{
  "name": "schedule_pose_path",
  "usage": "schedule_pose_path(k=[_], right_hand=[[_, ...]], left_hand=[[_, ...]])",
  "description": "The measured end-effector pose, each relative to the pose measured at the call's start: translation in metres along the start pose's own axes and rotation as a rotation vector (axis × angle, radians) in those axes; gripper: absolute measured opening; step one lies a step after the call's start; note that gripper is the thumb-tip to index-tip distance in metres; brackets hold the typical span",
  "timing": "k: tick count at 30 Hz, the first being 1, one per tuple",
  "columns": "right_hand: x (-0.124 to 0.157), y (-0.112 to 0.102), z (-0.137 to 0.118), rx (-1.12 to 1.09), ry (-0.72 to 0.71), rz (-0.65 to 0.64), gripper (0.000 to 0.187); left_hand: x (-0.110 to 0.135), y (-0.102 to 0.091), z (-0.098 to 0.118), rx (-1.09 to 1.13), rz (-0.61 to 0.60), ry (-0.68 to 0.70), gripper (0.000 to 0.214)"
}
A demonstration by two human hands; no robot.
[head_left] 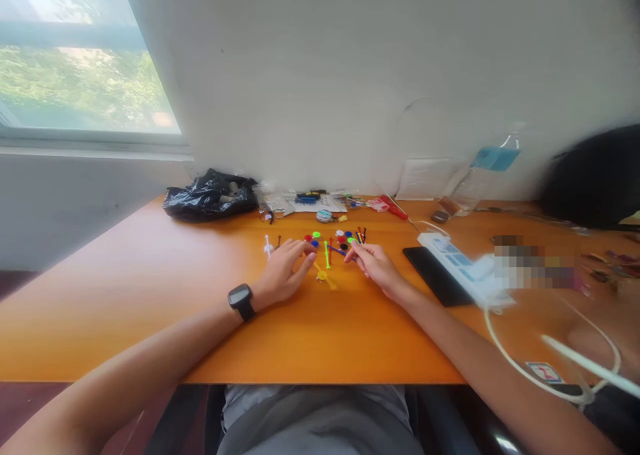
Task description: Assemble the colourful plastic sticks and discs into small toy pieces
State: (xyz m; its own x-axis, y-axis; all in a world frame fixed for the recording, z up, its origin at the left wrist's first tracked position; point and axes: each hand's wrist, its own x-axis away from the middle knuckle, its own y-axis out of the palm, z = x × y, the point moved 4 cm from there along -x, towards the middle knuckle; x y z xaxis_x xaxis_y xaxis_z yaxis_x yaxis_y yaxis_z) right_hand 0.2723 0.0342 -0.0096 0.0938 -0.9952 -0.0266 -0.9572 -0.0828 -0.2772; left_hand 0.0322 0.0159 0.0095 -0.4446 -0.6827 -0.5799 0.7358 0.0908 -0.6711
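My left hand (287,268), with a watch (241,300) on its wrist, rests over the table, thumb and index finger apart. Just by its thumb is a yellow stick with a yellow disc (323,276) on it, partly blurred. A white stick with a white disc (268,247) lies to the left of this hand. My right hand (377,266) has its fingertips drawn together beside a green disc (351,240) and a blue stick (336,249); what they pinch is too small to tell. Between the hands lie a bright green stick (327,255) and several coloured discs.
Against the wall lie a black plastic bag (210,195), small packets and a round tin (324,216). To the right are a black flat slab (436,276), a white power strip (457,262) with a looping cable, and a clear bottle (473,185). Another person's arm shows at far right.
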Motion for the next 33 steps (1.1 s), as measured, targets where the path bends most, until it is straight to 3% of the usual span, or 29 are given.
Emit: schedule_pose_path(k=[21, 28, 33], right_hand=[[0.001, 0.004, 0.006, 0.050, -0.068, -0.004, 0.060], [0.002, 0.003, 0.003, 0.074, -0.094, -0.004, 0.060], [0.003, 0.003, 0.003, 0.079, -0.105, -0.011, 0.058]], left_hand=[[-0.001, 0.005, -0.003, -0.033, 0.025, 0.021, 0.024], [-0.002, 0.008, 0.003, 0.000, -0.080, 0.071, 0.018], [-0.001, 0.015, 0.009, 0.017, -0.179, 0.151, 0.027]])
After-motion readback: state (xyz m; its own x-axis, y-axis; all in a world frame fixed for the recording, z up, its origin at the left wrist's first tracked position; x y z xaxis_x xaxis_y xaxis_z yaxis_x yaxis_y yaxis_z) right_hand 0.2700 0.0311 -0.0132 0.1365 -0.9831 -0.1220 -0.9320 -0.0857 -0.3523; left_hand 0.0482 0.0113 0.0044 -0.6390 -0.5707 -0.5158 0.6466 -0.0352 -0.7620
